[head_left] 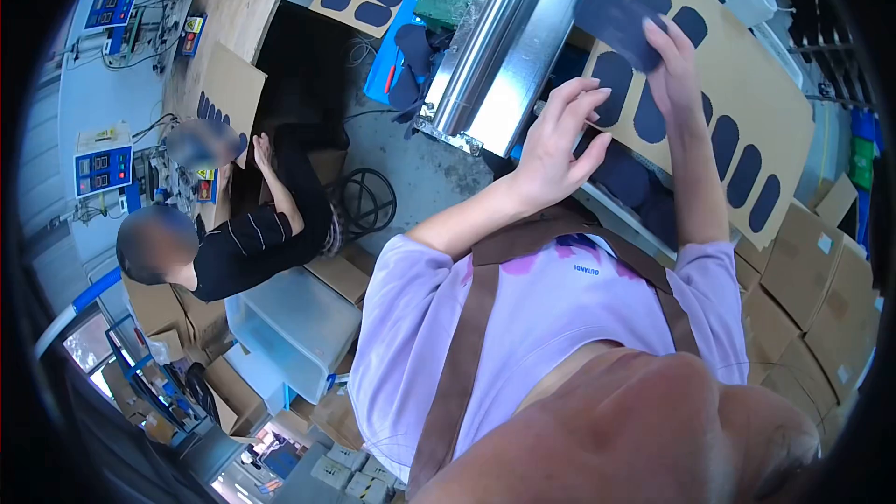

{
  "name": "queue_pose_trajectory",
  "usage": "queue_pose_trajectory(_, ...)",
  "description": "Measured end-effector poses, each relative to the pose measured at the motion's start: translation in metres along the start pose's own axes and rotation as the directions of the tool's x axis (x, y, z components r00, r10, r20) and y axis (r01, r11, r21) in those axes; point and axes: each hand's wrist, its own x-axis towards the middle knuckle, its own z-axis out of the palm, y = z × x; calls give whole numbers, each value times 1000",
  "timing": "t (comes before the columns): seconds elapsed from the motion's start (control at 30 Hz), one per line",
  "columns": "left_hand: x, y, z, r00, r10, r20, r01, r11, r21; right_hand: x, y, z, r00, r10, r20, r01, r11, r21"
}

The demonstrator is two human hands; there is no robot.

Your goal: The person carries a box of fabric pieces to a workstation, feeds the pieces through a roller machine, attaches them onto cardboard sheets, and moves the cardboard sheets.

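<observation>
My right hand (pixel 676 70) grips the edge of a dark flat rounded pad (pixel 611 23) above a cardboard sheet (pixel 791 117). My left hand (pixel 560 145) is beside it, fingers apart and slightly curled, with nothing seen in it. Several dark oval pads (pixel 724 145) lie on the sheet under and around my hands. Left of them stands a machine with a shiny metal roller (pixel 485 42) and a bright metal plate (pixel 523 61).
A co-worker in black (pixel 247 247) sits at a bench on the left, near another cardboard sheet (pixel 233 89) with dark pads. Dark pieces and a red tool (pixel 390 80) lie by the machine. A white bottle (pixel 751 5) is at the upper right; cardboard boxes (pixel 807 261) are stacked at right.
</observation>
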Motion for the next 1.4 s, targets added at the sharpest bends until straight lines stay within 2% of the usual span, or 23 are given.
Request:
queue_pose_trajectory(0.03, -1, 0, -5, 1000, 3, 4, -3, 1000, -7, 12, 5, 7, 999, 23, -23, -22, 1000, 20)
queue_pose_trajectory(0.13, -1, 3, -23, 1000, 8, 8, -8, 1000, -21, 38, 38, -1, 991, 126, -39, -132, 944, -303)
queue_pose_trajectory(0.23, 1, 6, -49, 1000, 3, 29, -3, 1000, 14, 45, 47, 0, 991, 104, -89, -135, 845, -517)
queue_pose_trajectory(0.37, 19, -1, -89, 999, -10, -46, 13, 997, 79, 51, 42, 4, 998, 5, -64, -55, 595, -802)
queue_pose_trajectory(0.5, 56, -44, -122, 990, -80, -119, 97, 984, 150, 58, 39, 18, 994, -106, -14, 25, 361, -932)
queue_pose_trajectory(0.57, 76, -64, -131, 979, -179, -93, 192, 968, 163, 63, 41, 25, 985, -172, 1, 44, 251, -967)
queue_pose_trajectory(0.63, 96, -91, -132, 980, -189, -65, 198, 963, 180, 67, 47, 30, 967, -255, 30, 65, 130, -989)
queue_pose_trajectory(0.67, 104, -105, -132, 979, -195, -52, 201, 961, 189, 70, 47, 32, 977, -211, 22, 40, 81, -996)
queue_pose_trajectory(0.8, 126, -149, -125, 979, -198, 52, 171, 931, 323, 74, 50, 42, 962, -262, 72, 73, -7, -997)
queue_pose_trajectory(0.9, 136, -164, -118, 966, -244, 87, 203, 922, 329, 79, 55, 46, 953, -278, 123, 102, -90, -991)
queue_pose_trajectory(1.0, 142, -171, -116, 967, -227, 116, 167, 907, 387, 82, 59, 52, 938, -304, 165, 127, -143, -982)
queue_pose_trajectory(1.1, 145, -174, -115, 954, -277, 118, 220, 908, 357, 84, 57, 62, 946, -289, 150, 118, -126, -985)
queue_pose_trajectory(1.13, 146, -174, -114, 961, -252, 111, 197, 911, 364, 85, 58, 63, 940, -300, 162, 132, -120, -984)
queue_pose_trajectory(1.23, 152, -168, -116, 913, -380, 146, 329, 900, 287, 88, 62, 63, 926, -330, 186, 166, -87, -982)
queue_pose_trajectory(1.33, 154, -174, -117, 865, -473, 165, 456, 880, 130, 83, 59, 67, 918, -356, 174, 172, -38, -984)
queue_pose_trajectory(1.4, 154, -182, -117, 860, -482, 166, 481, 875, 49, 76, 54, 70, 913, -375, 159, 162, -24, -986)
